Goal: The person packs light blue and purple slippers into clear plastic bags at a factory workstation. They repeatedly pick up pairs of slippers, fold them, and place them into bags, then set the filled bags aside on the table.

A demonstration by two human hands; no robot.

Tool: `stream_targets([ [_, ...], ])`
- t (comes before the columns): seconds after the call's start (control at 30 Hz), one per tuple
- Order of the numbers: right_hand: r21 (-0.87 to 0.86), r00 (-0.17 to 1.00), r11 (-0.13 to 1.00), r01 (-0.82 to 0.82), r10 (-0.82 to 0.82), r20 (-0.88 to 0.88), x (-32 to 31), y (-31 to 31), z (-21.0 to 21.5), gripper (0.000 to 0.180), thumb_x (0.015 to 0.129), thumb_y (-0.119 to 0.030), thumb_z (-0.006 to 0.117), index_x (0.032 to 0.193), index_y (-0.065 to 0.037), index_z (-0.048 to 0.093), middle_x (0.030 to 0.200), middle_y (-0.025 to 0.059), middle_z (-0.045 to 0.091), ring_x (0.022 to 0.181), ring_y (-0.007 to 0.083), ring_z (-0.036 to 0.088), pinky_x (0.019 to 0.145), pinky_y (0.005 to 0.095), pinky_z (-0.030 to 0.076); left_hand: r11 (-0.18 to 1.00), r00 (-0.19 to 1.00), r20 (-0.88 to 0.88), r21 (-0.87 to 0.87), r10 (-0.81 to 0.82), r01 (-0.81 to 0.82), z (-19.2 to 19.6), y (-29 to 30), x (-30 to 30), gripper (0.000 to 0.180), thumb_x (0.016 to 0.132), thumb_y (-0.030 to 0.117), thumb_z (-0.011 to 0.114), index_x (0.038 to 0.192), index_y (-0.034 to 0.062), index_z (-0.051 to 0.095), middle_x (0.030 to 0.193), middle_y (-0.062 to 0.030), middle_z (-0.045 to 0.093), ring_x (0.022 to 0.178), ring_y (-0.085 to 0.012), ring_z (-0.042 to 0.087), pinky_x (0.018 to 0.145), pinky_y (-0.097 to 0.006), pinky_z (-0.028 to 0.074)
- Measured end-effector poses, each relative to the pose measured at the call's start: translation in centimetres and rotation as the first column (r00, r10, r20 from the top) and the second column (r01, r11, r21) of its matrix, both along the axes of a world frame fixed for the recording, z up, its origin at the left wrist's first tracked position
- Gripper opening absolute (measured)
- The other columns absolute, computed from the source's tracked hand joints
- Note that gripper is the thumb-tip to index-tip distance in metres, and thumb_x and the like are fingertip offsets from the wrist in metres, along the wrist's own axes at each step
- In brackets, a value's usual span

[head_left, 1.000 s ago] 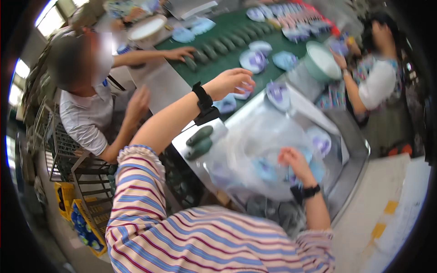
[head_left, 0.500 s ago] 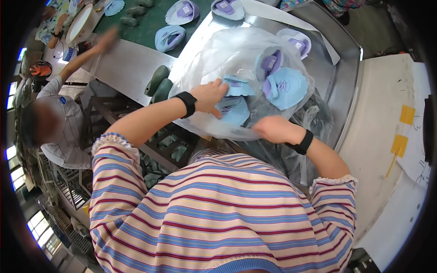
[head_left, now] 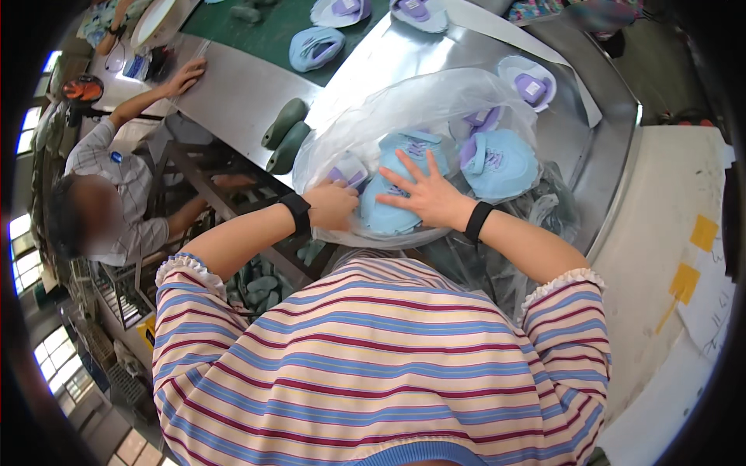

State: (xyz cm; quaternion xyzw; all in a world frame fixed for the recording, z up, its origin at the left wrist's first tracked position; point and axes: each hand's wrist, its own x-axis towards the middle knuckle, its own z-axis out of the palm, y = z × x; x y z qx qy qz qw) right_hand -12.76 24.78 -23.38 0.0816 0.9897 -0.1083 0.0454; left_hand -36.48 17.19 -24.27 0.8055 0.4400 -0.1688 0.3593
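Note:
A clear plastic bag (head_left: 474,89) lies wide-mouthed in front of me with several light blue shoe uppers inside. My right hand (head_left: 427,194) lies on one blue upper (head_left: 381,211), fingers spread and pressing down. A second blue upper (head_left: 416,147) with purple laces is just beyond its fingertips. My left hand (head_left: 332,206) is at the bag's left side with curled fingers, touching a purple-lined upper (head_left: 347,169); whether it grips that or the plastic is hidden. Another blue upper (head_left: 499,165) sits at the bag's right, beside a purple-lined one (head_left: 480,119).
More uppers (head_left: 532,87) lie on the metal table (head_left: 233,105) and the green surface (head_left: 256,43) beyond. Dark green shoe lasts (head_left: 287,147) stand left of the bag. A co-worker (head_left: 116,175) sits at left, one hand on the table. A white board (head_left: 660,194) flanks my right.
My right hand has let go of the bag's near rim and moved left onto an upper. My left hand has drawn back from the uppers to the bag's left side. The co-worker's hand has come down.

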Motion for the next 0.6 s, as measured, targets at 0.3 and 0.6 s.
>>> stream_targets([
  [0.3,-0.654,0.696,0.531,0.539,-0.718,-0.011,1.5,9.4,-1.6,0.037,0.078,-0.010,0.056,0.112,0.002,0.051,0.114,0.0180,0.055,0.103,0.0318,0.053,0.087,0.0367,0.042,0.951,0.970,-0.093,0.238,0.226,-0.199,-4.0,1.7,-2.2,0.019,0.071,0.019,0.060,0.073,0.0006,0.059,0.086,-0.0143,0.057,0.082,-0.0308,0.058,0.069,-0.041,0.047],
  [0.6,-0.968,0.316,-0.056,0.245,-0.939,0.134,4.5,11.0,6.3,0.043,0.079,-0.008,0.051,0.120,0.004,0.045,0.117,0.0095,0.053,0.103,0.0201,0.051,0.091,0.0310,0.038,0.418,-0.535,0.540,-0.841,0.649,-0.343,1.2,6.7,-2.8,0.004,0.092,0.011,0.046,0.092,0.0072,0.047,0.097,-0.0050,0.057,0.090,-0.0163,0.055,0.087,-0.033,0.041],
])
